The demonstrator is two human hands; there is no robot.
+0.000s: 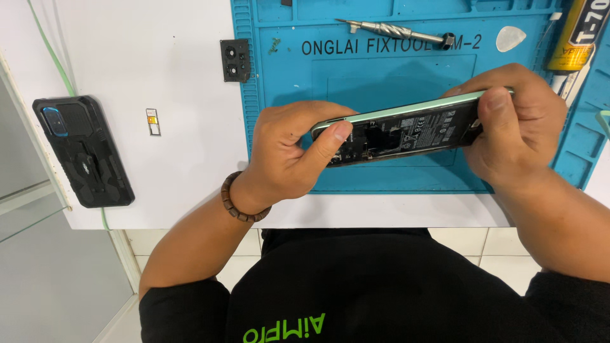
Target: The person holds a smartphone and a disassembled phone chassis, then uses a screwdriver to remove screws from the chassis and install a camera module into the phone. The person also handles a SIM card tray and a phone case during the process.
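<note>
As the only view is the head camera looking down, all items are listed from it.

Item 1: opened phone [406, 130], mint-green frame, back cover off, dark internals and battery exposed. Held on edge above the blue repair mat [381, 76], tilted so the open side faces the wearer, probably so that the inner parts can be seen and reached.

Item 2: left hand [286, 155], grip closed on the phone's 9 o'clock end, thumb laid across the exposed lower board. A brown bead bracelet [241, 203] sits at the wrist.

Item 3: right hand [515, 127], grip closed on the 3 o'clock end, thumb pressed on the top edge, fingers wrapped behind. The two hands steady the phone from opposite ends.

Item 4: metal screwdriver [394, 30], lying at 12 o'clock on the mat, well apart from the hands.

Item 5: white pick [510, 38], at 1 o'clock on the mat.

Item 6: yellow glue tube [575, 38], at 2 o'clock, at the mat's edge.

Item 7: small black camera-frame part [234, 60], at 10 o'clock, on the white surface [159, 51] just beside the mat.

Item 8: small card tray [152, 121] and rugged black phone case [86, 152], at 9 o'clock on the surface, set well aside of the work.
</note>
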